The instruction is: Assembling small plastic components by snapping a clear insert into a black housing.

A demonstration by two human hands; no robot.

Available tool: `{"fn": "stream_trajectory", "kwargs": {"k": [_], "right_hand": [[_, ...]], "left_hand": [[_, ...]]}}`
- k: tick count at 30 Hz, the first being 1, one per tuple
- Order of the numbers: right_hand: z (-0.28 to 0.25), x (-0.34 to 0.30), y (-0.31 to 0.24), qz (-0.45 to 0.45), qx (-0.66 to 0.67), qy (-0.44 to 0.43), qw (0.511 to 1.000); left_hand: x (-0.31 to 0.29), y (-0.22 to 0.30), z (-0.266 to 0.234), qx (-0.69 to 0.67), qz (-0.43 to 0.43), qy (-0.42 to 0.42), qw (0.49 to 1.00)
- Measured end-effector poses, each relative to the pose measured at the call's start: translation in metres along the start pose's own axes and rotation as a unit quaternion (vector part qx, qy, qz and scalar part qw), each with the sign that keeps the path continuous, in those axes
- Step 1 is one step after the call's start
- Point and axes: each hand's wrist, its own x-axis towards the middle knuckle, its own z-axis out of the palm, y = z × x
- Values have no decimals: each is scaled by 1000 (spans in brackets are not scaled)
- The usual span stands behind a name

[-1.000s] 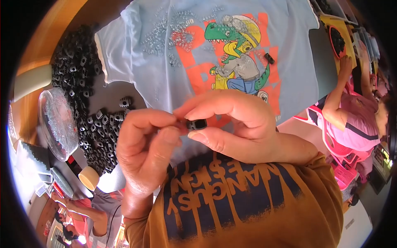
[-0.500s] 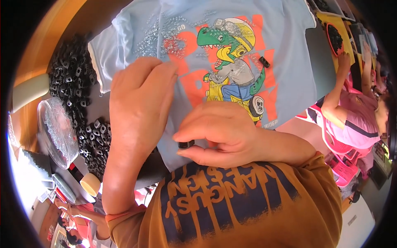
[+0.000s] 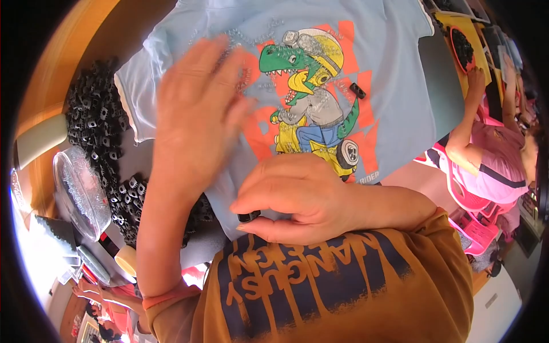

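A light blue shirt (image 3: 394, 114) printed with a green dinosaur on a yellow scooter lies spread before me. Small silvery wire pieces (image 3: 266, 86), which look like springs, are scattered over its print and upper left part. My left hand (image 3: 197, 108) is above them, smeared by motion, its fingers apart and nothing visible in them. Between the thumb and fingers of my right hand (image 3: 300, 197) is a small black plastic piece (image 3: 249, 216), partly hidden, held low over the shirt's near edge. Another black piece (image 3: 357, 90) rests on the print near the dinosaur's tail.
Black toothed plastic pieces (image 3: 94, 114) are heaped left of the shirt. Beside them stands a clear dish (image 3: 83, 194) of silvery bits. At right, a person in pink (image 3: 492, 154) reaches toward a red bowl (image 3: 462, 48) of black pieces. A pink chair (image 3: 477, 234) stands nearby.
My left hand has moved up over the scattered wire pieces and its fingers have spread. My right hand has dropped slightly toward me, still pinching the black plastic piece.
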Motion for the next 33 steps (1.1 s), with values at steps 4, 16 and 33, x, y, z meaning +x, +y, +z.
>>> {"fn": "stream_trajectory", "kwargs": {"k": [4,16,33], "right_hand": [[-1,-1,1,9,-2,3,1000],[2,1,3,16,-11,16,1000],[0,0,3,22,-25,-9,999]], "left_hand": [[3,-5,1,33,11,-61,998],[-5,-9,-7,66,29,-87,994],[-7,-10,-9,70,15,-96,993]]}}
